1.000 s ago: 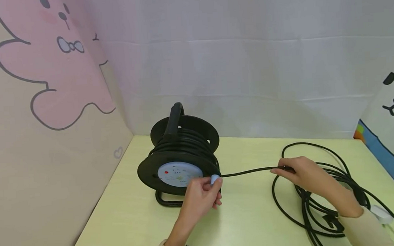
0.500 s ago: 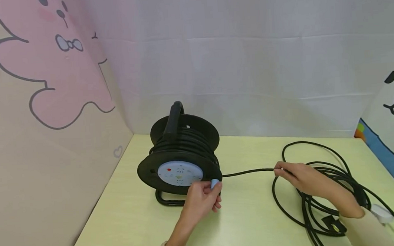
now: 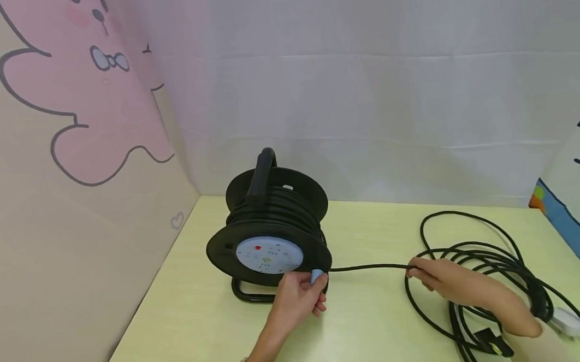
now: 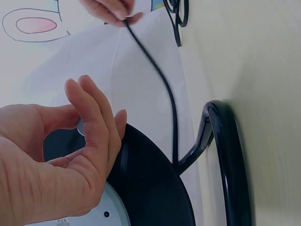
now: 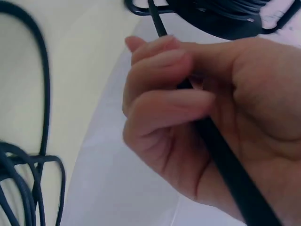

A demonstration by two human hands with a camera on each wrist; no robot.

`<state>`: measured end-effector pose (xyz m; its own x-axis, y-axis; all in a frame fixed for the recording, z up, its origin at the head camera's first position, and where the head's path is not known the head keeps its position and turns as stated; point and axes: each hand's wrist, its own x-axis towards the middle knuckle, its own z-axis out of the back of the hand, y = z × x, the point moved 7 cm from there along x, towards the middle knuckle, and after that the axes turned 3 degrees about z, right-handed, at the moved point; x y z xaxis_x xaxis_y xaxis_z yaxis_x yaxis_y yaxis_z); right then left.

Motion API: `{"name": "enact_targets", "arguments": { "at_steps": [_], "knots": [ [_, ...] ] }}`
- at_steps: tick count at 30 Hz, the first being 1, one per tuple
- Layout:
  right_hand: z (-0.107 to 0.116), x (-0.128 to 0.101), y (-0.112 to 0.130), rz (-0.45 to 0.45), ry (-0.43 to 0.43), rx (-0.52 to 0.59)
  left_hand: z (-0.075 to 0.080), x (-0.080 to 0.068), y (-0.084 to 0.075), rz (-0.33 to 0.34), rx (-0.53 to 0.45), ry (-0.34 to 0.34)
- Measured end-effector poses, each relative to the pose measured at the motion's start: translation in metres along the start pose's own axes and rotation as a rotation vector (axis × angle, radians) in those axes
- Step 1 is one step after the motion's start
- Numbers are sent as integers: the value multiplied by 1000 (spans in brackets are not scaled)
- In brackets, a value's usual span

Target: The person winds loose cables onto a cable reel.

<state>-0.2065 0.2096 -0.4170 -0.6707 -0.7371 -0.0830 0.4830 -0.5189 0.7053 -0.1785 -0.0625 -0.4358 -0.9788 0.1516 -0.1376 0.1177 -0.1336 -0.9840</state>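
Beside the cable reel [image 3: 268,242], at the lower right of its pale faceplate, my left hand [image 3: 296,298] pinches the small light-blue crank knob [image 3: 317,276] between thumb and curled fingers; the left wrist view shows my fingers [image 4: 96,127] folded against the reel's black flange with the knob nearly hidden behind them. Compared with a second ago the knob has swung lower on the flange, so the drum has turned a little, and my right hand [image 3: 445,279] has dropped closer to the table [image 3: 367,330] and sits slightly nearer the loose coils. I judge that the reel is taking cable in, a bit at a time. To the right of the reel the black cable [image 3: 368,266] runs out nearly level and fairly taut to my right hand, whose fingers [image 5: 160,106] are curled round it with the cable passing through the fist. Farther right of the reel the rest of the cable lies in loose loops [image 3: 486,263] on the table, with its white plug [image 3: 565,319] by my right forearm.
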Motion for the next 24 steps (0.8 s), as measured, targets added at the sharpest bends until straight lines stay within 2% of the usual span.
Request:
{"name": "enact_targets", "arguments": {
  "at_steps": [2,5,10,13,16,20,24],
  "knots": [
    [1,-2,4,24,-16,14,0,0,1,0,5,-2],
    [-1,0,6,39,-43,-31,1,0,2,-4,9,-13],
    [-5,3,-4,-39,-68,-149,0,0,4,4,2,-12],
    [2,-2,-7,-69,-109,-186,-2,1,5,7,-5,-8],
    [13,-11,-11,-157,-167,-200,-3,1,6,9,-13,-11],
    [26,-29,-16,-303,-228,-128,-1,1,8,6,-9,-17],
    [29,-42,-16,-298,-232,-5,2,1,10,4,-9,-19]
  ]
}}
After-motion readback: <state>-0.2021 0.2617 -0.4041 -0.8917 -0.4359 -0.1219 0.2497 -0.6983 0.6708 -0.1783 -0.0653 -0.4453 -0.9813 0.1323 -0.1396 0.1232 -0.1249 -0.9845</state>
